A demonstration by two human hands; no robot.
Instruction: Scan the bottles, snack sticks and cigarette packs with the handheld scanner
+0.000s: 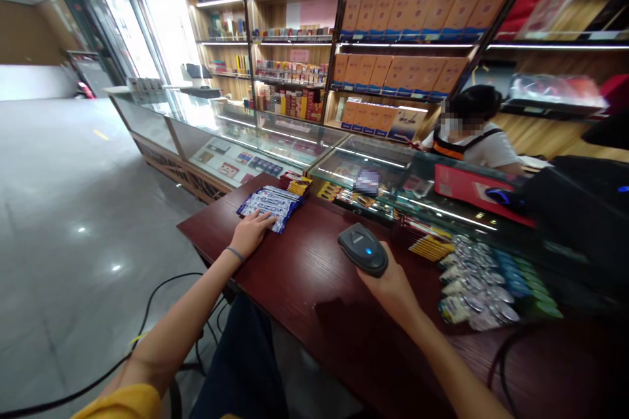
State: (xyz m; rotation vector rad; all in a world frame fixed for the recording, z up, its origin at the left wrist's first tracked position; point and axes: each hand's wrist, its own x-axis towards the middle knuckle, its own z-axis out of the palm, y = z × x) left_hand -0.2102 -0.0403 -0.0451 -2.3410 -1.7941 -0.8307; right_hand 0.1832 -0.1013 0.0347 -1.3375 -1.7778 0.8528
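My right hand is wrapped round a black barcode scanner with a lit blue light, held above the dark red wooden table. Over at the table's far left, my left hand rests with outstretched fingers on a flat stack of blue and white packets. Its fingertips touch the near side of the top packet. Just behind these packets sits a small pile of red and yellow packs. The scanner's front points toward the packets and is apart from them.
Several small round-lidded containers and a row of yellow-edged packs stand at the table's right. A glass display counter borders the far side. Behind it sits a person in a white top. Black cables hang at the lower left.
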